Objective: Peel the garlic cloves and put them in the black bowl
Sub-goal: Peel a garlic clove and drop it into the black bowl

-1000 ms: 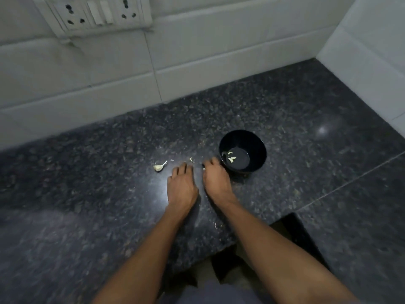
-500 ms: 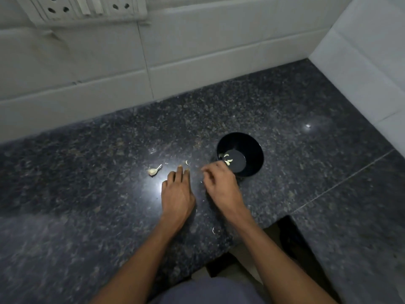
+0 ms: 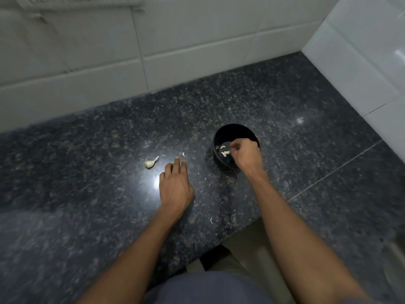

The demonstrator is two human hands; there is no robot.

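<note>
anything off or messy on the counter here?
Only peeling debris: bits of garlic skin lie loose on the granite counter, more near its front edge. Black bowl sits upright; one garlic piece lies unpeeled.

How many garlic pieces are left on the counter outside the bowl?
1 garlic piece, left of the left hand. A small scrap lies beyond its fingers; probably peel. Others may be hidden.

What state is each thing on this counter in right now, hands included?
Black bowl: upright, pale garlic pieces inside.
Right hand: fingers curled over the bowl; what it holds is hidden.
Left hand: flat on the counter, holding nothing.
Garlic piece: loose on the counter, skin apparently on.
Peel scrap: loose by the left fingertips.
</note>
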